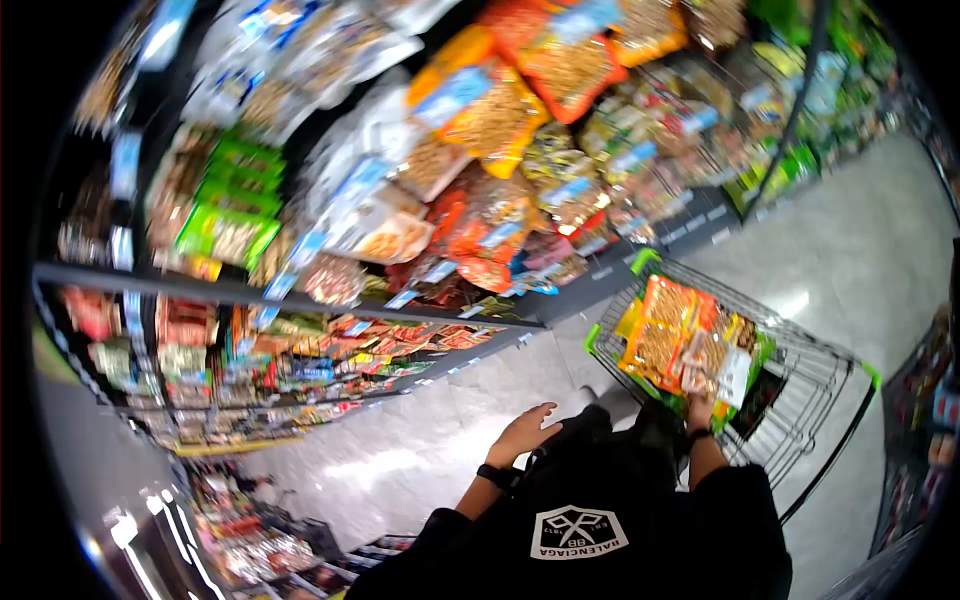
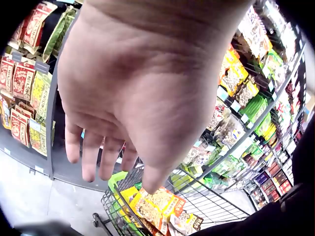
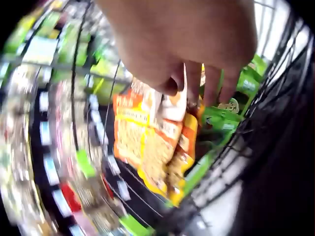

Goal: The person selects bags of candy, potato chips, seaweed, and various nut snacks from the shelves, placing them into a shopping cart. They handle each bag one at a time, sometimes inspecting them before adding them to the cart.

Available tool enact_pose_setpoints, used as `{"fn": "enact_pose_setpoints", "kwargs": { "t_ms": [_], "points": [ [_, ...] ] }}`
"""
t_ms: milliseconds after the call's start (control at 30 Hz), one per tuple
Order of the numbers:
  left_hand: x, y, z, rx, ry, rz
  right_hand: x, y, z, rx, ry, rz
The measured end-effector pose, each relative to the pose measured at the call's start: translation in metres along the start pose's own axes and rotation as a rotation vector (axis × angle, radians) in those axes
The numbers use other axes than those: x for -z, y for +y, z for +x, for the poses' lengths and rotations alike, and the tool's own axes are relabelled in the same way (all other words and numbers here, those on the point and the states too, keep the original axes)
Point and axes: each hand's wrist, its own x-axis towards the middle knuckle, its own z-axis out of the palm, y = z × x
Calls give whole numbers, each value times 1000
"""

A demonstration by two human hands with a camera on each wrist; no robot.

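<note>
My right hand (image 1: 699,412) reaches down into a wire shopping cart (image 1: 797,335). In the right wrist view, thumb and fingers pinch the top edge of a white-and-orange snack bag (image 3: 173,111). Orange bags of nut-like food (image 1: 660,330) lie next to it, and green bags (image 3: 222,118) show behind my fingers. My left hand (image 1: 525,432) hangs in the air to the left of the cart. Its palm (image 2: 142,93) faces the wrist camera, the fingers are loosely extended, and it holds nothing.
Shelves of bagged snacks (image 1: 490,115) run along the far side, with a dark shelf edge (image 1: 640,255) close to the cart's front. A lower rack of packets (image 1: 330,360) stands at the left. Grey shiny floor (image 1: 400,440) lies between racks and cart.
</note>
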Motion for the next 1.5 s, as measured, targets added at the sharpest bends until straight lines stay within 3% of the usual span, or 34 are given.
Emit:
{"fn": "enact_pose_setpoints", "kwargs": {
  "t_ms": [33, 67, 100, 133, 233, 300, 400, 467, 500, 633, 700, 733, 767, 833, 867, 900, 967, 1033, 1100, 1167, 1233, 1300, 1333, 1400, 1500],
  "points": [
    [8, -3, 1, 0, -36, 8, -7, 8, -13, 215, 127, -661],
    [15, -8, 2, -5, -77, 19, -17, -24, -48, 374, -96, -1051],
    [21, -14, 4, -20, -40, -5, -21, -44, -74, 389, -372, -1026],
    [29, -22, 6, -82, -24, 14, -34, -50, -92, 418, -349, -940],
    [68, -43, 10, -194, 54, 20, -49, -36, -101, 390, -222, -1032],
    [95, -65, 14, -434, 284, 5, -61, -45, -115, 282, -123, -1068],
    [157, -74, 25, -514, 626, -56, -92, -65, -148, 259, 17, -1024],
    [202, -70, 34, -510, 714, -264, -102, -58, -152, 309, 80, -1005],
    [224, -71, 42, -558, 784, -182, -106, -53, -154, 336, 115, -938],
    [294, -39, 63, -595, 798, -442, -103, -40, -142, 301, 26, -651],
    [315, -33, 88, -610, 820, -576, -108, -55, -157, 320, 66, -638],
    [328, -28, 93, -559, 736, -703, -111, -69, -170, 260, 37, -556],
    [327, -62, 153, -640, 853, -643, -96, -47, -146, 311, 17, -542],
    [337, -32, 130, -475, 1066, -535, -94, -64, -158, 230, -19, -447],
    [344, -19, 114, -397, 853, -732, -96, -72, -165, 175, 2, -400],
    [344, -18, 126, -356, 931, -695, -97, -81, -169, 118, 21, -355],
    [355, -17, 142, -696, 881, -924, -90, -78, -158, 159, -37, -284],
    [358, -15, 146, -635, 865, -986, -92, -97, -166, 79, -62, -280],
    [358, -11, 149, -575, 847, -1050, -89, -103, -154, 115, -68, -321],
    [357, -12, 149, -811, 706, -1030, -91, -111, -147, 102, -61, -300],
    [354, 3, 137, -935, 798, -1130, -96, -125, -147, 106, 3, -356],
    [358, 1, 139, -895, 739, -1210, -99, -138, -146, 68, -46, -387],
    [361, 4, 135, -864, 757, -1189, -102, -137, -132, 138, -62, -408],
    [364, 7, 132, -859, 626, -1167, -110, -143, -127, 274, -129, -459],
    [364, 10, 140, -885, 631, -1189, -141, -170, -143, 235, -177, -538]
  ]
}}
